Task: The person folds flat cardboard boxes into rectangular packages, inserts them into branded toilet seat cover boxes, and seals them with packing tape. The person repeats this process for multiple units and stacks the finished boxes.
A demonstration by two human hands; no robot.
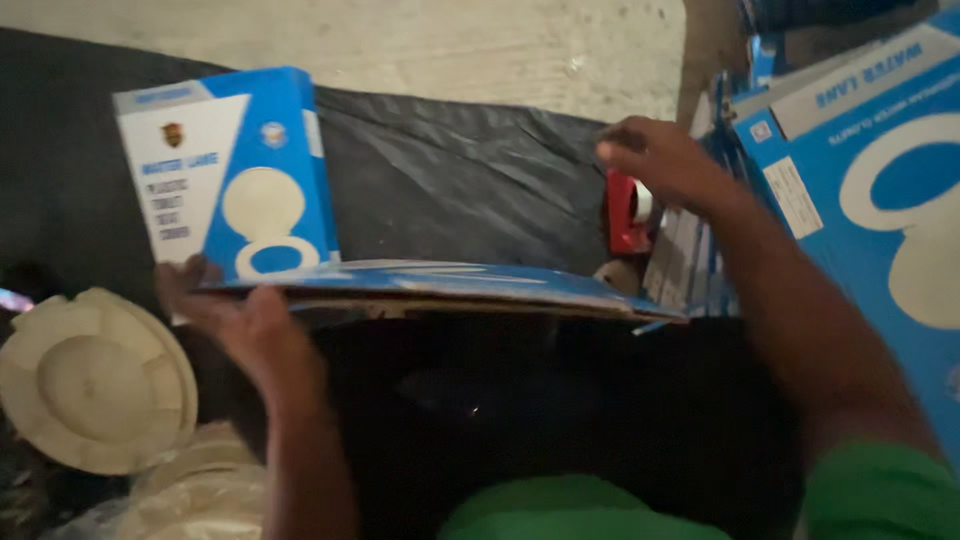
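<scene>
A flat blue and white cardboard box (300, 200) lies across my lap, one flap standing up at the left with a picture of a seat cover on it. My left hand (235, 325) grips the box's near left edge, fingers under the panel. My right hand (665, 160) is stretched to the right with fingers curled, right over a red tape dispenser (625, 215); contact is blurred and I cannot tell if it holds it.
A cream plastic seat cover (95, 380) lies at lower left on black plastic sheeting (460, 180). Stacked blue boxes (870, 200) fill the right side, with flattened cartons (690, 260) beside them. Bare concrete floor (450, 45) runs along the top.
</scene>
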